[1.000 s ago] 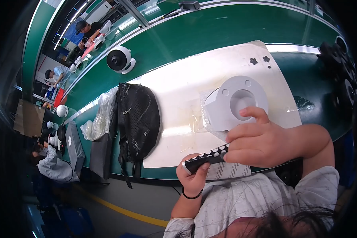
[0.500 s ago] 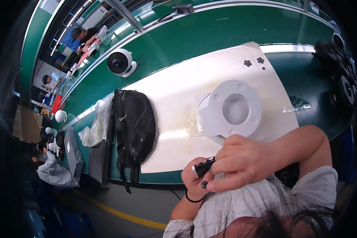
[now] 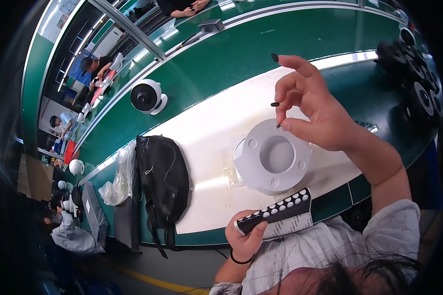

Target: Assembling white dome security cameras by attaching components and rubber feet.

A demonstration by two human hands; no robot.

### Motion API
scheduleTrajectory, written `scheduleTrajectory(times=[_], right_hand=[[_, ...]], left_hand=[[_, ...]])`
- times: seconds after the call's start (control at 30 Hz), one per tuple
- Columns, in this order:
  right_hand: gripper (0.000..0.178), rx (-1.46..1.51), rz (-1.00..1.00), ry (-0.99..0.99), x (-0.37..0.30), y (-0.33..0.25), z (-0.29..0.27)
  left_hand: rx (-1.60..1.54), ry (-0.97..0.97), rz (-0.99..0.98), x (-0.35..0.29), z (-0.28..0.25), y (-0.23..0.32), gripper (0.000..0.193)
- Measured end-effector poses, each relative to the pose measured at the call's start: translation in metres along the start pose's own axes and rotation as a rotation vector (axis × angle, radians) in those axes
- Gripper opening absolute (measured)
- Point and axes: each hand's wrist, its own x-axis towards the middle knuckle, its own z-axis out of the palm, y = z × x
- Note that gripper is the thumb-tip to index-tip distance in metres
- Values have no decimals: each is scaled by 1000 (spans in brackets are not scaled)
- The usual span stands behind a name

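My left hand (image 3: 243,233) is closed around one end of a curled sheet of round black pads (image 3: 275,210), which shows pale dots on one face and printed backing below. Above the white mat, my right hand (image 3: 310,110) pinches a small dark round pad (image 3: 279,126) between thumb and a finger, at the far rim of a grey ring-shaped base (image 3: 241,164). Another black ribbed pad (image 3: 274,58) clings to the raised index fingertip, and a further black pad (image 3: 274,104) sits on another fingertip. Three shallow round recesses show on the ring; the pinching fingers cover part of its rim.
A black mesh bag (image 3: 162,179) lies left on the white mat (image 3: 206,196), beside clear plastic bags (image 3: 120,182). A white camera with a black front (image 3: 147,97) stands on the green table. Black round parts (image 3: 413,73) are heaped right. Other people work beyond.
My right hand has left the left hand and moved up and away to the ring, carrying small black pads. The pad sheet is now uncovered in my left hand. The whole view has shifted slightly.
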Motion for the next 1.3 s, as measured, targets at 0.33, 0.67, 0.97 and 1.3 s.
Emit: scheduleTrajectory(times=[0.33, 0.67, 0.97, 1.3], right_hand=[[72, -238, -112, -108, -1, -10, -9], [80, -501, -250, -378, -7, -35, -10], [76, -126, -111, -163, -3, -24, -19], [52, -471, -70, -317, -4, -42, -13]], left_hand=[[-46, -16, -102, -1, -3, 2, 25], [-130, -45, -93, 1, -5, 4, 22], [-92, -38, -102, 1, -4, 5, 22], [-128, -50, -120, 5, -2, 6, 23]])
